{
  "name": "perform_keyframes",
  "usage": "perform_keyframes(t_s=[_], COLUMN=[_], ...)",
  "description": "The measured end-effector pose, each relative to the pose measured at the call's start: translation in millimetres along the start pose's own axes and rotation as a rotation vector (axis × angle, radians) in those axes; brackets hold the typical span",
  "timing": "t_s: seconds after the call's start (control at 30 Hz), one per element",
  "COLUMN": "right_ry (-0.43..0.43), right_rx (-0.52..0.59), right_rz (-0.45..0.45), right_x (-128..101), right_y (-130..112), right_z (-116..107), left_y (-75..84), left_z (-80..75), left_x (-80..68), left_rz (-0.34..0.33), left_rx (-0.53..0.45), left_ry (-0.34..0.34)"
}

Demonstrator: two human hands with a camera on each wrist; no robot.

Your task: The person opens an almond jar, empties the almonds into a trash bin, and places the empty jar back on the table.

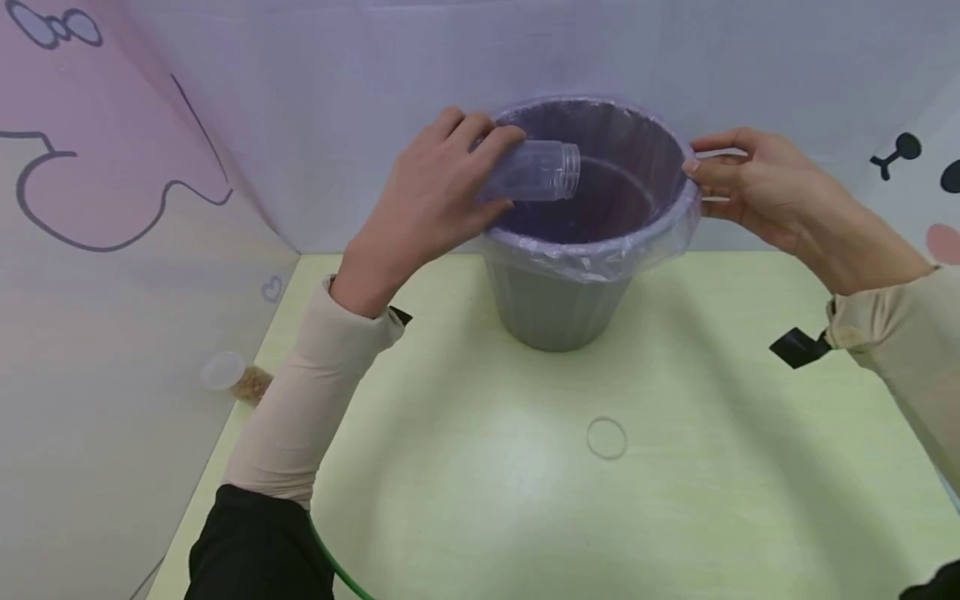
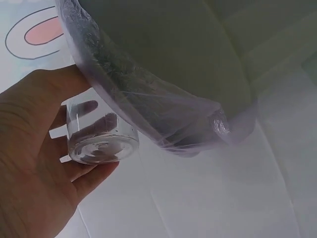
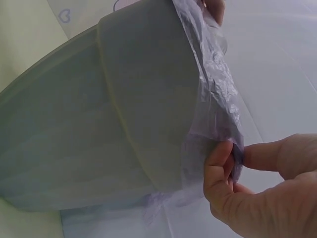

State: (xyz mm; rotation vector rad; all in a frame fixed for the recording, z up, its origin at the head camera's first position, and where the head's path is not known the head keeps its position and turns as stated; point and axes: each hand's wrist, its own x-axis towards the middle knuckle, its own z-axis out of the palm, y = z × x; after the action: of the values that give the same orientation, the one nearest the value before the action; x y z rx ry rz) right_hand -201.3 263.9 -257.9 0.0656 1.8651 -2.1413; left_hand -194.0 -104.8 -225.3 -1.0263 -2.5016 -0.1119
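A: What holds the middle of the scene?

B: A clear plastic jar [image 1: 528,171], tipped nearly onto its side at the left of a grey bin's [image 1: 558,312] mouth, its threaded neck pointing inward over the interior.

A: And the hands?

B: Both are at work. The left hand [image 1: 435,183] grips the jar, fingers wrapped about its body; the left wrist view shows the jar's round base outside the rim. Opposite, the right hand [image 1: 776,183] pinches the edge of a purplish translucent bag [image 1: 600,258] between thumb and fingers at the bin's right rim.

A: How does the bag sit?

B: It lines the bin and folds over the rim, its loose, crinkled edge hanging down the outside.

A: What surrounds them?

B: The bin stands upright near the back of a pale yellow-green desk [image 1: 480,500]. A thin ring [image 1: 588,435] lies in front of it, well apart. At the desk's left edge, a small container [image 1: 251,385] with brown contents and a whitish end shows, partly hidden by a beige sleeve [image 1: 300,400].

A: Farther out?

B: A green cord [image 1: 337,571] runs beside a dark upper sleeve [image 1: 258,546]. Behind the bin, a pale wall covering [image 1: 375,125] carries cartoon drawings, among them a grey-outlined bow [image 1: 56,29] at upper left.
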Motion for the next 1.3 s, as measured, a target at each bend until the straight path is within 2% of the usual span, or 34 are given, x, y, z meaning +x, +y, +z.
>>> perform_keyframes(t_s=[0.2,0.43,0.63,0.83,1.03,1.3], right_ry=[0.015,0.031,0.023,-0.013,-0.047,-0.070], right_rx=[0.028,0.155,0.186,0.231,0.249,0.225], right_rz=[-0.021,-0.092,-0.129,-0.166,-0.216,-0.289], right_x=[-0.4,-1.3,-9.6,-22.4,-33.2,-46.0], right_y=[3.4,10.5,17.7,26.3,39.9,61.3], right_z=[2.6,7.8,4.7,-5.5,-9.1,-7.3], left_y=[2.1,10.6,18.2,27.5,37.1,48.3], left_z=[-2.9,-0.6,11.2,17.2,24.5,49.1], left_x=[-12.6,-31.0,-47.0,-63.6,-84.1,-113.3], left_rz=[-0.029,-0.034,0.009,0.012,-0.020,-0.095], left_rx=[-0.058,-0.126,-0.287,-0.423,-0.567,-0.740], left_ry=[0.071,0.175,0.301,0.371,0.405,0.376])
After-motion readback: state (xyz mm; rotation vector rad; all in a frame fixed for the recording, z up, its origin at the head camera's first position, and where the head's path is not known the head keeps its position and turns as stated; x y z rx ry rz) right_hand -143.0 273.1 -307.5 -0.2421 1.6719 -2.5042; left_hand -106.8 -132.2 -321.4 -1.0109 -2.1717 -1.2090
